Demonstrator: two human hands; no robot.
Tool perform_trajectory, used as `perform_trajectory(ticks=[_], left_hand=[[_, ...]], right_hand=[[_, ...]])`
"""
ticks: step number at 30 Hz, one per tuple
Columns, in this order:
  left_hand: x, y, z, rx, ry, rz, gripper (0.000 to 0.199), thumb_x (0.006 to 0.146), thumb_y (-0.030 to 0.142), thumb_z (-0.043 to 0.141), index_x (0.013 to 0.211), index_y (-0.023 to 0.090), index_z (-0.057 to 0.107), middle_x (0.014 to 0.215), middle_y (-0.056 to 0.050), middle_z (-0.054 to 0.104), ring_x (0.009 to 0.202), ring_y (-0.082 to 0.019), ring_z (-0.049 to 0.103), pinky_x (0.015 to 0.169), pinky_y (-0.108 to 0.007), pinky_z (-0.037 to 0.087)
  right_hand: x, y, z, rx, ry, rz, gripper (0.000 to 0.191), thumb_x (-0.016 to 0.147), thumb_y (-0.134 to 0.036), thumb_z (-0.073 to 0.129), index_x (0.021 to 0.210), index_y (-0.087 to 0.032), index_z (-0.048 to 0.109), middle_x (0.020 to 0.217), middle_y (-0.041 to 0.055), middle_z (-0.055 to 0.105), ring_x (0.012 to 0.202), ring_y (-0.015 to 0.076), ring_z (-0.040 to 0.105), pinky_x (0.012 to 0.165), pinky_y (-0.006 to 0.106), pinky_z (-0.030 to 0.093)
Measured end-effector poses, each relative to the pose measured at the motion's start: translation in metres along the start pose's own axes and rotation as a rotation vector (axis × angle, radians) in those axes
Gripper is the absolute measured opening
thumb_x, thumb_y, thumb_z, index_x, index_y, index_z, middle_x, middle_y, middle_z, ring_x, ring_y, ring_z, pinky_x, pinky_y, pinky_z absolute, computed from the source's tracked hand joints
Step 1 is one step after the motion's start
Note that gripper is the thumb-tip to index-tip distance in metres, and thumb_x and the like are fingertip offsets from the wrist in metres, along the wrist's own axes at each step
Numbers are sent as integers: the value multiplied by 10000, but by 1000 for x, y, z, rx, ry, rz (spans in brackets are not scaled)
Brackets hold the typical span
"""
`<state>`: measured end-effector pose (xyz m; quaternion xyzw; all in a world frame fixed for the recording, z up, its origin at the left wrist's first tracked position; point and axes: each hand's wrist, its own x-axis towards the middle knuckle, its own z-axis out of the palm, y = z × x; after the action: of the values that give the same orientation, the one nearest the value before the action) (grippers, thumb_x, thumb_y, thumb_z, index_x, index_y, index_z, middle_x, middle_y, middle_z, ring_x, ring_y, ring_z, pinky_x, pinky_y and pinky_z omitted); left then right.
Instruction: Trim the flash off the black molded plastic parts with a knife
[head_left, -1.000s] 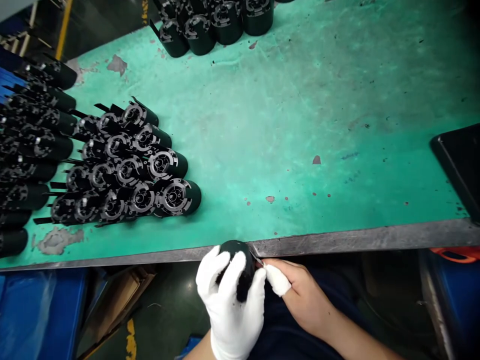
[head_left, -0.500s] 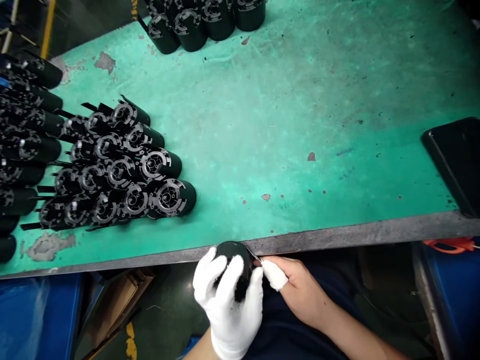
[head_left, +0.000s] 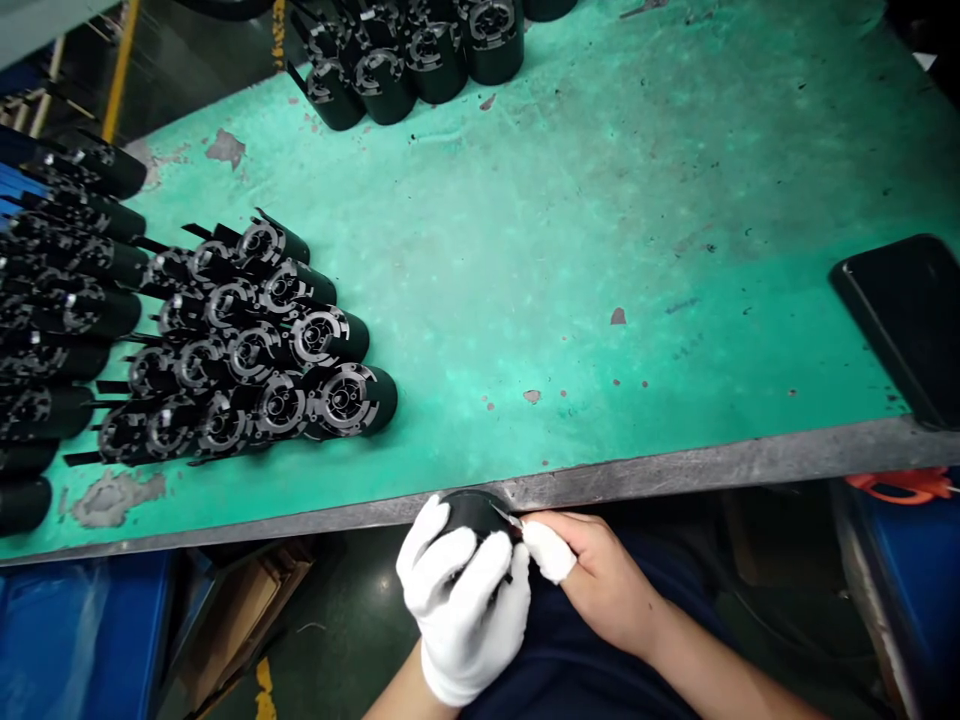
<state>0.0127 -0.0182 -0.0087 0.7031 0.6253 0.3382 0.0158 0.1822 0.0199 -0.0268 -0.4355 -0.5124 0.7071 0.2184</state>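
Observation:
My left hand (head_left: 469,620), in a white glove, is wrapped round a black cylindrical plastic housing (head_left: 474,512) just below the table's front edge. At its right side is my right hand (head_left: 600,575), bare apart from a white cover on the thumb. Its fingers are closed on a small knife (head_left: 508,518); the thin metal blade lies against the housing's rim, while the handle is mostly hidden. The housing's lower part is covered by the glove.
Rows of similar black housings (head_left: 349,400) stand on the green table (head_left: 525,250) at left and at the back. A black phone-like slab (head_left: 904,320) lies at right. Orange-handled scissors (head_left: 900,485) rest on a blue bin (head_left: 919,570) below. Cardboard (head_left: 240,620) sits under the table.
My left hand has turned the housing slightly and shifted a little right and down. The blade now shows more over its rim. The whole view has moved slightly.

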Motion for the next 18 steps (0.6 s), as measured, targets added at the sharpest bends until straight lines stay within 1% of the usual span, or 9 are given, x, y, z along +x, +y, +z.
perform_trajectory(ticks=[5, 9, 13, 18], left_hand=[[0, -1, 3, -20, 8, 26, 428, 574, 15, 852, 890, 235, 662, 944, -12, 494, 1088, -260, 571, 1017, -545, 537], [-1, 0, 3, -31, 48, 7, 403, 574, 18, 861, 856, 232, 668, 919, -2, 500, 1067, -241, 574, 1028, -545, 533], [0, 0, 3, -45, 34, 0, 392, 593, 19, 852, 863, 237, 670, 911, 5, 509, 1060, -230, 587, 1034, -528, 534], [-1, 0, 5, -45, 37, 17, 405, 624, 25, 832, 901, 273, 671, 921, 4, 508, 1043, -224, 596, 1027, -534, 539]], right_hand=[[4, -1, 3, -40, 48, 39, 304, 1006, -326, 455, 787, -202, 626, 753, -1, 627, 732, 174, 558, 700, 291, 416], [6, 4, 4, 10, 34, 70, 357, 1006, -367, 445, 731, -194, 594, 715, -2, 592, 702, 168, 515, 657, 286, 390], [6, 8, 2, 38, 11, 66, 362, 1000, -394, 453, 762, -183, 625, 743, 7, 605, 715, 172, 516, 664, 283, 398], [7, 3, 4, -25, 51, 122, 385, 996, -423, 448, 793, -185, 671, 742, 14, 637, 717, 188, 549, 671, 285, 425]])
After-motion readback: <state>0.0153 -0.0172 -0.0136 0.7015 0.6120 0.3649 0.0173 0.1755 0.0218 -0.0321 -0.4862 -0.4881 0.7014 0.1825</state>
